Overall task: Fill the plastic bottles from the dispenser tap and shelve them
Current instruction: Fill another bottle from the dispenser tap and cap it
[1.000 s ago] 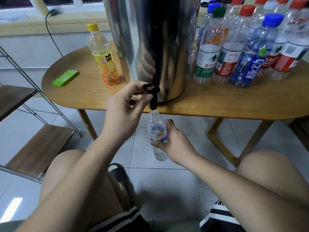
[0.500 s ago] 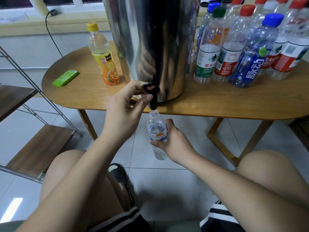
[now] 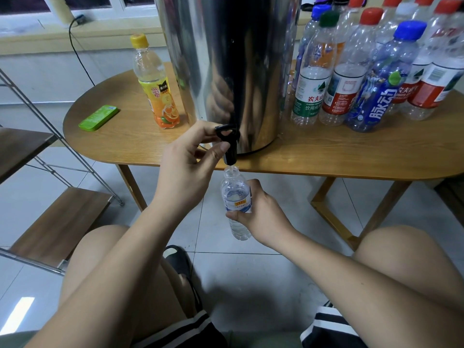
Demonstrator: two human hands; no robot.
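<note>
Right hand (image 3: 262, 218) holds bottle (image 3: 236, 197) under tap (image 3: 229, 149)

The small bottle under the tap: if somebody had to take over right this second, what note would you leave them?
Left hand pinches the tap lever on the steel dispenser.
Right hand grips the small bottle, uncapped, its mouth just under the spout.
Done: water seems partway up this bottle.
Capped bottles stand on the table right of the dispenser, an orange-label bottle to its left.
To do: top up, cap, set it on the shelf rack at the left, whose visible boards hold no bottles; then the others.
</note>
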